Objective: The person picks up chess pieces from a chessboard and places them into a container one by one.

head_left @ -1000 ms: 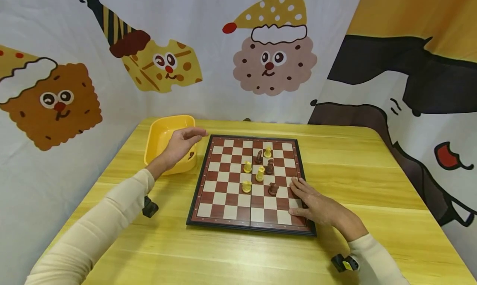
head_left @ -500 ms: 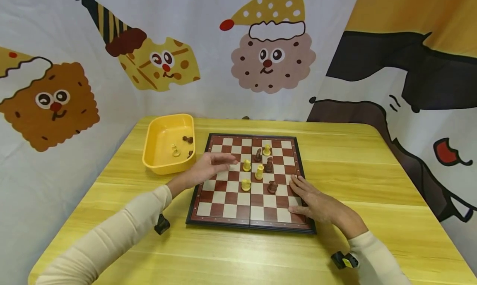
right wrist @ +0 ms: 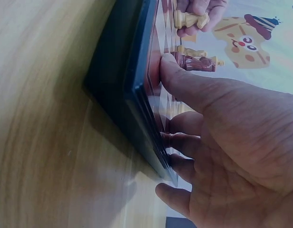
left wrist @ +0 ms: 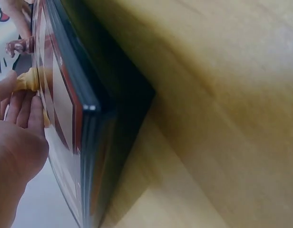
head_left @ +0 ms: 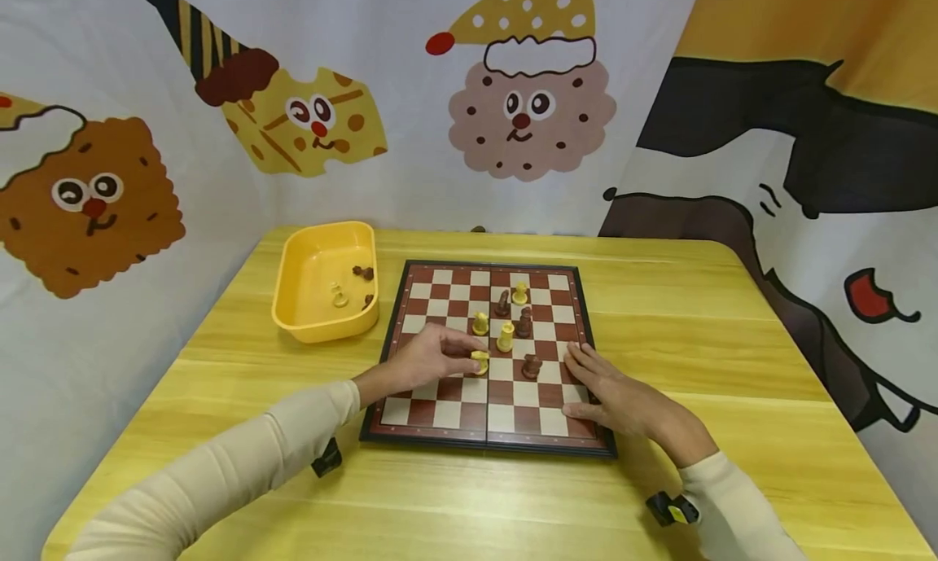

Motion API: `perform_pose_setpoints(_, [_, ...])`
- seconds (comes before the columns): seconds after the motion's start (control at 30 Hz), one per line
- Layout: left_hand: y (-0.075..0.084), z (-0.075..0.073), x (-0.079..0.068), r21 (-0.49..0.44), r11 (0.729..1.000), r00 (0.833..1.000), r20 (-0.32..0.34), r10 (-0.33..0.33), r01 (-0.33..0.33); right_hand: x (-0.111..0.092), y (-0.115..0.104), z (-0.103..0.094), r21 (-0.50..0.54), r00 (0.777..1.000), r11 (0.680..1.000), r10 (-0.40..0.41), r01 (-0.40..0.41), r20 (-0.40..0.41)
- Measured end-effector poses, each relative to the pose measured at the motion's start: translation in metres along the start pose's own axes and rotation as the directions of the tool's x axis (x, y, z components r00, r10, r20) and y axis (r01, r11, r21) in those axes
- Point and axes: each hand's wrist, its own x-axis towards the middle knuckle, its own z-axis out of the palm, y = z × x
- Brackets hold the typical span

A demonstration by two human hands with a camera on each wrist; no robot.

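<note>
A chessboard (head_left: 447,410) lies flat on the table with several yellow and dark brown pieces standing on it. My left hand (head_left: 428,357) reaches over the board's left half and pinches a yellow knight (head_left: 479,363) between thumb and fingers. In the right wrist view the yellow knight (right wrist: 191,20) stands upright within those fingers. My right hand (head_left: 611,394) rests spread on the board's right edge, its thumb (right wrist: 171,71) on the surface. Nearby stand a brown knight (head_left: 532,366), a yellow rook (head_left: 506,337) and another yellow knight (head_left: 479,324).
A yellow plastic bin (head_left: 289,300) holding a few brown and yellow pieces stands left of the board. Farther back on the board are a yellow pawn (head_left: 519,293) and two brown pieces. A printed cloth (head_left: 410,195) hangs behind the table.
My left hand has moved from above the yellow bin rightward and nearer me over the board, and now pinches the yellow knight. My right hand has stayed on the board's edge.
</note>
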Motion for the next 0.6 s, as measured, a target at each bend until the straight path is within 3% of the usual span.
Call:
perform_pose_setpoints(0.2, [0.0009,0.0039,-0.0012,0.053,0.998,0.997,-0.072,0.032,-0.029,0.0003,-0.0016,-0.0010,0.001,1.000,1.000,0.006,-0.006,0.003])
perform_pose_setpoints(0.6, [0.0031,0.0105,-0.0046,0.058,0.998,0.994,-0.111,0.005,0.001,0.0024,-0.0019,-0.0003,-0.025,1.000,0.999,0.021,-0.021,0.015])
